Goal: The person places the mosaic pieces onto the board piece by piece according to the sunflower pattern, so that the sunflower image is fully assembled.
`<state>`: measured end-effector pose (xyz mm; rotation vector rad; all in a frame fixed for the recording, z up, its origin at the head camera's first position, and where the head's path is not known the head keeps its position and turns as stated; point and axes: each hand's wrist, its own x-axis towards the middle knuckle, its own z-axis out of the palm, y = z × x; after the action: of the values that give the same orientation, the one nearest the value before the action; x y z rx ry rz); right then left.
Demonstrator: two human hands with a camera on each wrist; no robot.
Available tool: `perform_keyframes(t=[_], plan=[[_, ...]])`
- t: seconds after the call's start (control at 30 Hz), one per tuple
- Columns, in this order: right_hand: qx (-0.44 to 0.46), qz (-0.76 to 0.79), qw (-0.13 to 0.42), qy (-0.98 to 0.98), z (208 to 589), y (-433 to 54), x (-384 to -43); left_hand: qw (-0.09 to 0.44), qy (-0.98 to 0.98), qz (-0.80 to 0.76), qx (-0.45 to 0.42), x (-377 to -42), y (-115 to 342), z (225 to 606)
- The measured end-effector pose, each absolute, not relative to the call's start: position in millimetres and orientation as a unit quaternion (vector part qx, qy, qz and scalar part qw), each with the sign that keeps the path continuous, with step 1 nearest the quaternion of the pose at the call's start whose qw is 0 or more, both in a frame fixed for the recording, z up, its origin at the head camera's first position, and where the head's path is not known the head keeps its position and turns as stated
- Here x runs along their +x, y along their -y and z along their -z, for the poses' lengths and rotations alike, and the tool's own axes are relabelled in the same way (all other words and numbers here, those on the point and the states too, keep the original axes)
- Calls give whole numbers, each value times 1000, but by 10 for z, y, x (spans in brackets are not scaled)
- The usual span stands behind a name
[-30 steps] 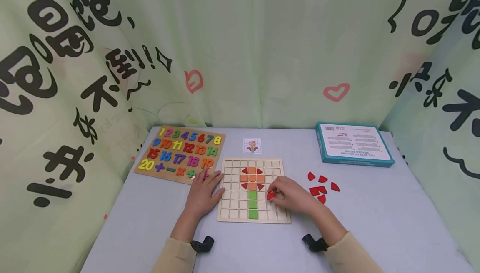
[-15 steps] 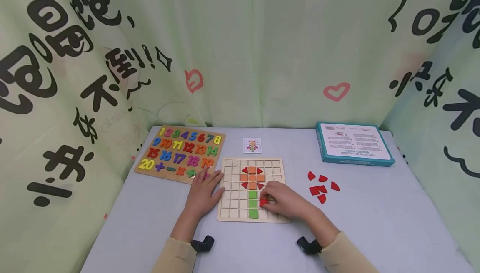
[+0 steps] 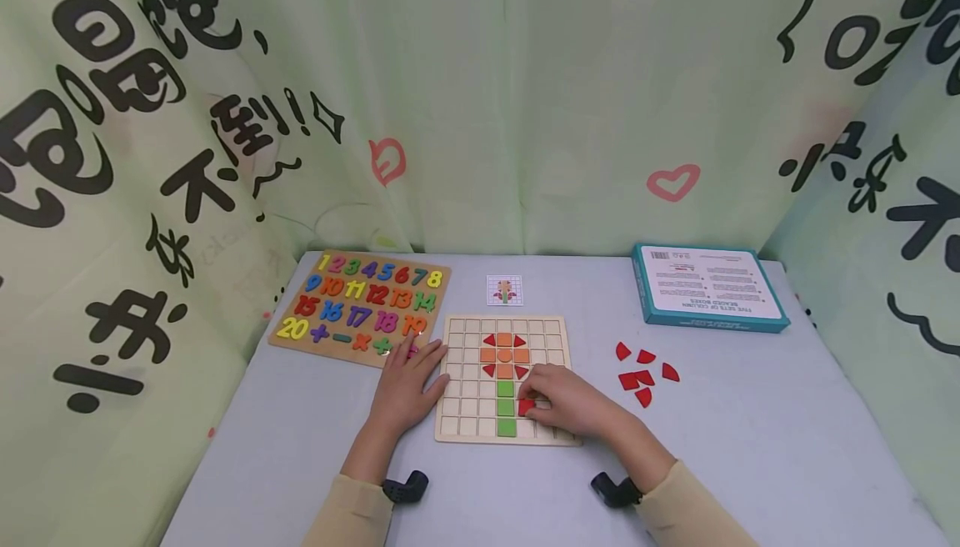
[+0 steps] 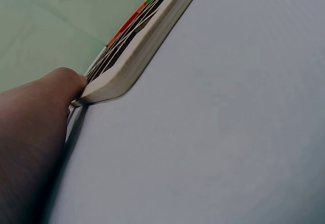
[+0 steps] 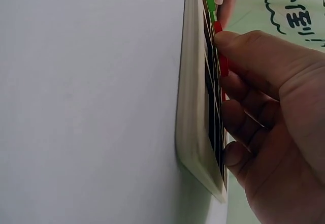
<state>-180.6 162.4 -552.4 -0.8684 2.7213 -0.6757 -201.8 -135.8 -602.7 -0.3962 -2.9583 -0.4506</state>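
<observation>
A wooden grid board lies on the table, with orange, red and green tiles set in a flower shape. My right hand is over its right half and pinches a red tile beside the green column. In the right wrist view the thumb presses on the red tile, low against the board; other fingers are curled. My left hand rests at the board's left edge, fingers extended and thumb touching the rim. In the left wrist view that thumb meets the board's corner.
Several loose red pieces lie right of the board. A small pattern card is behind it. The number puzzle board stands at the left, partly under my left fingertips. A teal box is at back right.
My right hand has moved left and slightly down over the board with the red tile, ending beside the green column. It barely moves in the last half second. The left hand stays put.
</observation>
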Motion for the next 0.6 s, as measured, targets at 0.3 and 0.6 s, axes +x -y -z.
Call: perform_keyframes(t=[0.3,0.6], plan=[[-302,213,93,-925,5525,-1613,-1799,61,978,149,-133,-2013,1362,6004],[-286,225,98,-926,5533,-1617,-1804,57,978,152,-132,-2011,1362,5998]])
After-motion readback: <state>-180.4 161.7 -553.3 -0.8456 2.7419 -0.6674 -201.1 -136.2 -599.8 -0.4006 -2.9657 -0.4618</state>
